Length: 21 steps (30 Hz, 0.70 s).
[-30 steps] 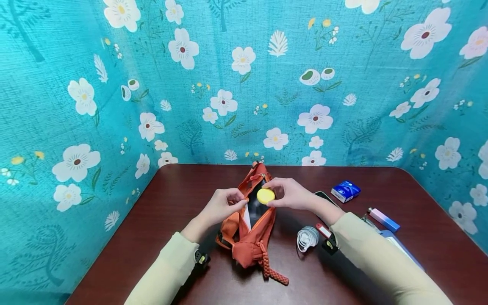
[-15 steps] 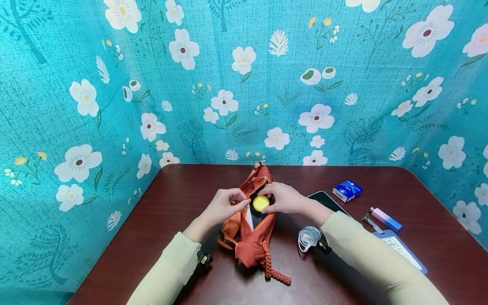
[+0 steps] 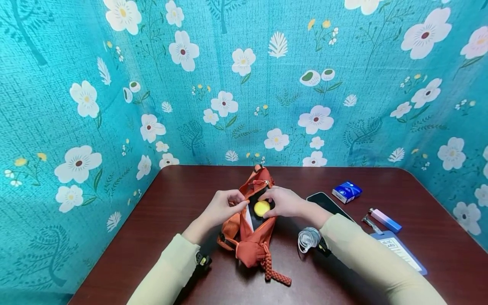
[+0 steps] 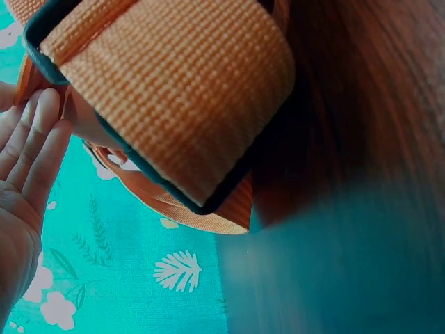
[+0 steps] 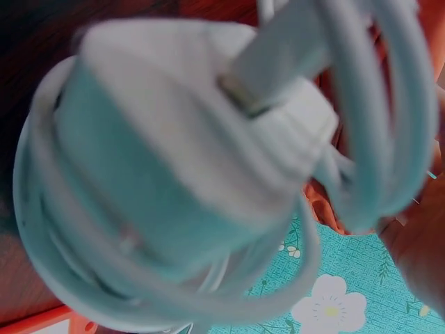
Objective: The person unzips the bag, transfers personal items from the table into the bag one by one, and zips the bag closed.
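Observation:
An orange-red fabric bag (image 3: 249,253) lies on the table with its zipped opening spread, showing a dark inside. At the opening's left edge, my left hand (image 3: 223,206) pinches the fabric between thumb and fingertips. My right hand (image 3: 286,202) holds a small round yellow object (image 3: 262,208) by its rim, within the bag's mouth; its exact kind is unclear. In the left wrist view, an orange webbing strap (image 4: 181,83) with a dark buckle fills the middle, beside the left hand's fingers. A white charger with its coiled cable (image 5: 181,139) blocks much of the right wrist view.
The coiled white cable (image 3: 309,239) sits below my right forearm. Farther right lie a dark phone (image 3: 329,204), a blue box (image 3: 347,192), a pink-blue stick-shaped item (image 3: 386,220) and a card holder (image 3: 400,252). Floral cloth (image 3: 244,84) hangs behind the table.
The right hand has moved down and slightly left, lowering the yellow object from above the bag into its opening. The left hand keeps its grip on the edge.

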Motion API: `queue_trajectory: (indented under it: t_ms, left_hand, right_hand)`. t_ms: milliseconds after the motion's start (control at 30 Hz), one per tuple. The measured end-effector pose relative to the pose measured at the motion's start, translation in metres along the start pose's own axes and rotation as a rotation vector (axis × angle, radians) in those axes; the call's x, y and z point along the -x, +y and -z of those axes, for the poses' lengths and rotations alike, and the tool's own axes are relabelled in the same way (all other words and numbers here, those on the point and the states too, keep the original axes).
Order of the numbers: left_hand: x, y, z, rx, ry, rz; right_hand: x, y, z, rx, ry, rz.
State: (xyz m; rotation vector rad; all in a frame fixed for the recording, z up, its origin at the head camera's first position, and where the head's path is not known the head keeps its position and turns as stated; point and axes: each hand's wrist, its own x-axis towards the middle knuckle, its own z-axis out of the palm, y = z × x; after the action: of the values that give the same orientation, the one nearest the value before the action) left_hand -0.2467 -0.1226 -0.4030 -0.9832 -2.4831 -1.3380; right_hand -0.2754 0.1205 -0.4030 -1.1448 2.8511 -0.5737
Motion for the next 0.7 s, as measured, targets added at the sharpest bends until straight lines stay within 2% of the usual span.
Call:
queue_trajectory:
  t_ms: [233,400,567,700]
  left_hand:
    - [0.000,-0.002,0.000,0.000,-0.003,-0.005]
    - [0.001,-0.001,0.000,0.002,-0.003,-0.003]
    - [0.000,-0.003,-0.001,-0.004,-0.007,-0.002]
    - [0.001,-0.003,-0.001,0.001,-0.004,-0.005]
  right_hand:
    - [0.001,-0.002,0.002,0.014,0.016,-0.013]
    - [0.006,-0.004,0.010,-0.083,0.036,0.005]
    - [0.016,-0.001,0.020,-0.216,0.089,0.066]
    - [0.029,0.005,0.027,-0.275,0.130,0.108]
